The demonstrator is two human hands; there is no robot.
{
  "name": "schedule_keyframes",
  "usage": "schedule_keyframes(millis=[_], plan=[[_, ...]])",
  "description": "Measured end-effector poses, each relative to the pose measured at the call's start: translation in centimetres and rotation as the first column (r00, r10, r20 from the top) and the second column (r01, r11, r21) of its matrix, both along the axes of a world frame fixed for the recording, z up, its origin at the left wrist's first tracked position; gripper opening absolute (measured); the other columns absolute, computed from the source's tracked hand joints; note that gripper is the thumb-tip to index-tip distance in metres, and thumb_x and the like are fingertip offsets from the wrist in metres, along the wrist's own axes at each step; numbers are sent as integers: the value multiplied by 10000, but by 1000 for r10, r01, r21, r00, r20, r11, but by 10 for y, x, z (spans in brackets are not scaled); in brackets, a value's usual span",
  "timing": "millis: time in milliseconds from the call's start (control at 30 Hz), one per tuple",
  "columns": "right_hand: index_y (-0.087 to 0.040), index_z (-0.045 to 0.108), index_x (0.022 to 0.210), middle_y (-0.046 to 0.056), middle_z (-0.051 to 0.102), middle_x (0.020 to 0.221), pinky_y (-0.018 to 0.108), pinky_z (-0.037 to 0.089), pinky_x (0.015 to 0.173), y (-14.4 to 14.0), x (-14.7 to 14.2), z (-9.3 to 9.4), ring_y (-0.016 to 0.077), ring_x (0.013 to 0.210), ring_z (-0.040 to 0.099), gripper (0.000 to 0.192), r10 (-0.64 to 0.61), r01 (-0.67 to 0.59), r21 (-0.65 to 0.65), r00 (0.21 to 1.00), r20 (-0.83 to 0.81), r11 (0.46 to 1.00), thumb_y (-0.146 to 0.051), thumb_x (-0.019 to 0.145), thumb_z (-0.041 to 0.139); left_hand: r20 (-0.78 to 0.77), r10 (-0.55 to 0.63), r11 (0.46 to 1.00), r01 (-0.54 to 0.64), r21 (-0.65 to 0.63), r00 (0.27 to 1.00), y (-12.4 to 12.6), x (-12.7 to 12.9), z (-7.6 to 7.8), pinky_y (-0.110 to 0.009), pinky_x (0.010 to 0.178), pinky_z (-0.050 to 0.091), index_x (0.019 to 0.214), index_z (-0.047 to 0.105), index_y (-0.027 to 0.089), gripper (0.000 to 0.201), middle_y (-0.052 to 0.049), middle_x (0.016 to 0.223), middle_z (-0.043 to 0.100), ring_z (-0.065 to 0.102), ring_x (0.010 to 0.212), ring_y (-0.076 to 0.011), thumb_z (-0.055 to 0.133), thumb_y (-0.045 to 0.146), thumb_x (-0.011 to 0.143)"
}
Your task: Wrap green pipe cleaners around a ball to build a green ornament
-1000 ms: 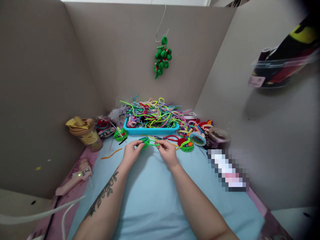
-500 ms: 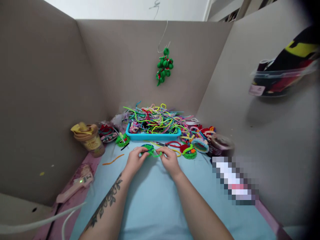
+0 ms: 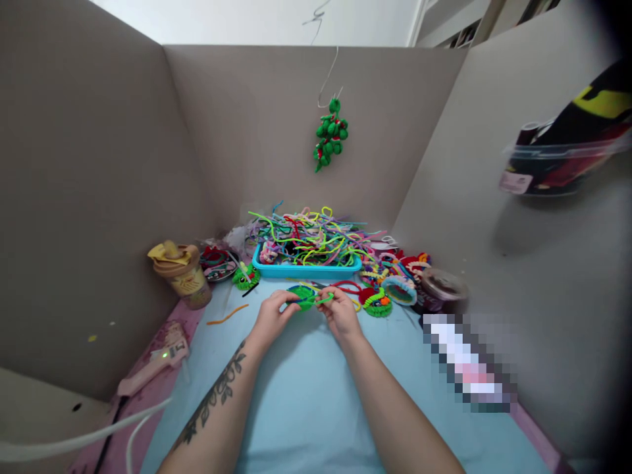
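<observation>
Shifted slightly right and nearer the blue tray since the earlier frame, both hands meeting over the light blue tabletop. Left hand pinched on the green pipe-cleaner coil, held just above the tabletop in front of the tray. Right hand pinched on the coil's loose green tail. Judged step: winding the tail onto the coil. Next move calls for steady tension and a firm hold on the coil. Glue gun parked at left

A pixelated patch hides something; the white cable runs off-frame.
</observation>
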State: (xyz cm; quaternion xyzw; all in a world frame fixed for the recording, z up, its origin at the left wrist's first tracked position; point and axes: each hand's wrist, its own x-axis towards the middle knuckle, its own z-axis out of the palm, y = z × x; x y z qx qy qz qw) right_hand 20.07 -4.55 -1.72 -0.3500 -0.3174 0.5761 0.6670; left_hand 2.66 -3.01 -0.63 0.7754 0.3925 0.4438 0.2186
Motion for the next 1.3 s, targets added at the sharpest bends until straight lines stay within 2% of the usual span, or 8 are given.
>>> schedule_keyframes(millis=[267,400,567,733,933,1033,1167,1300], plan=[[-158,651,700,-16,596,553,179,250,391,1,0,-2,57,420,419,161,14,-11,-48,998,67,999,-191,544,675,68,22,997,-17,-74,997,-2,1,1,-299,792,476,848,671,180,132,-42,864,679,613,832,-171,627,217,730],[-154,649,689,-29,566,506,167,220,372,2,1,-1,48,398,400,166,2,0,-114,1000,15,994,-203,531,662,88,15,988,-1,-156,996,-5,3,6,-298,795,483,864,672,176,162,-36,859,685,619,828,-170,631,197,709],[-144,645,696,-40,535,457,160,209,350,3,4,0,47,372,392,219,-17,6,-198,998,-56,980,-228,495,673,80,-67,976,82,-203,995,-8,5,8,-322,840,477,922,661,176,226,-49,920,687,620,882,-181,643,224,702],[-143,627,691,-26,571,483,156,184,336,5,6,-1,41,363,372,214,-100,90,-214,994,-33,973,-225,495,660,84,-24,964,45,-261,996,-9,7,9,-319,830,482,913,660,159,230,-52,911,693,627,867,-183,638,256,706],[-143,632,681,-21,576,484,160,170,321,8,10,-7,44,353,365,197,-154,140,-209,987,-52,968,-205,494,637,74,-12,976,28,-217,997,-10,7,12,-316,806,481,880,664,163,195,-55,882,688,620,845,-182,640,242,704],[-151,632,676,-23,577,486,157,186,318,7,10,-6,48,357,383,190,-114,96,-203,990,-78,975,-202,494,650,65,-36,986,47,-162,997,-11,6,13,-315,803,475,864,662,163,165,-53,855,675,614,838,-179,634,225,714],[-149,643,672,-1,609,527,161,239,334,3,7,2,54,381,419,193,29,-41,-196,997,-65,980,-227,504,696,66,-50,988,59,-144,997,-11,5,14,-307,797,474,849,656,167,148,-44,835,662,609,831,-174,636,210,708],[-147,646,673,9,622,543,161,240,338,-1,6,8,53,385,419,233,57,-65,-198,997,-46,978,-263,492,738,80,-36,986,49,-159,996,-11,6,14,-297,776,480,873,652,154,185,-48,845,661,609,811,-168,647,203,695]])
